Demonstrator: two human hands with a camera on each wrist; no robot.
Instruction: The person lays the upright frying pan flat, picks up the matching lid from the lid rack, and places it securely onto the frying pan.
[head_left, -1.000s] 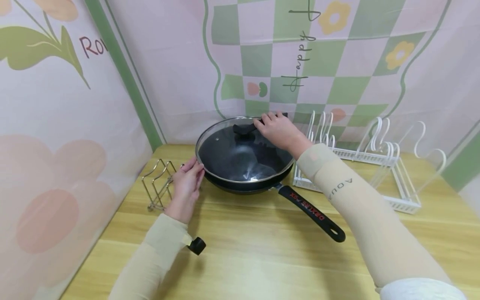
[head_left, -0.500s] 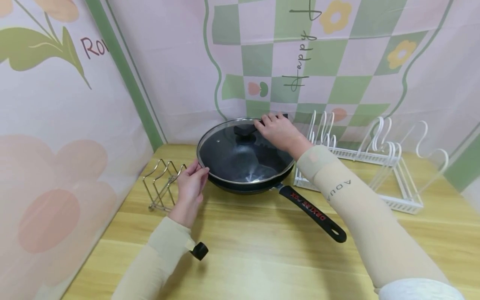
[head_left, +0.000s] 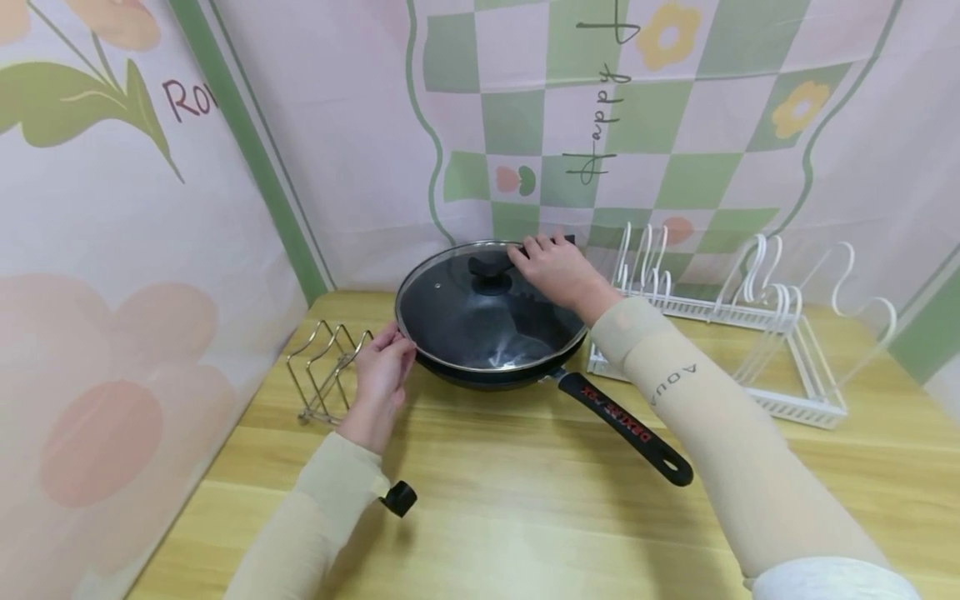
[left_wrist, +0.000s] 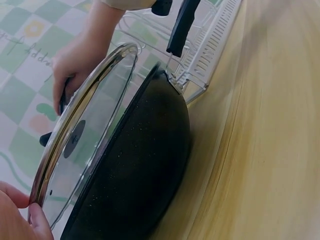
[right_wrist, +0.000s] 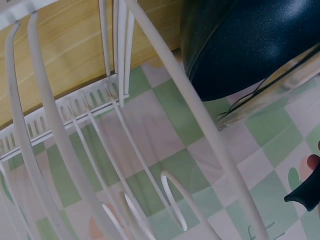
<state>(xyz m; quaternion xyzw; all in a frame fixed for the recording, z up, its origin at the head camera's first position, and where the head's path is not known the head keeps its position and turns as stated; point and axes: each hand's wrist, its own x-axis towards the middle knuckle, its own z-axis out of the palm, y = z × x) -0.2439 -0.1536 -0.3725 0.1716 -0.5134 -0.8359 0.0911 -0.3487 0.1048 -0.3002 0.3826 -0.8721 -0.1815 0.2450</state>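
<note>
A glass lid (head_left: 480, 321) with a metal rim is held over a black frying pan (head_left: 491, 382) in the head view. My right hand (head_left: 558, 271) grips the lid's black handle (head_left: 489, 267) from above. At the near left side, my left hand (head_left: 381, 371) pinches the lid's rim between thumb and fingers. In the left wrist view, a gap shows between the lid (left_wrist: 95, 145) and the top edge of the pan (left_wrist: 140, 155). The pan's long black handle (head_left: 626, 427) points to the near right.
A small metal wire rack (head_left: 318, 375) stands left of the pan, close to my left hand. Behind my right forearm is a white dish rack (head_left: 806, 358) with curved dividers. A patterned cloth (head_left: 360, 167) hangs behind the wooden table (head_left: 510, 500).
The lid has come down slightly towards the pan, with my right hand still on its handle. My left hand has shifted slightly to the right with the rim.
</note>
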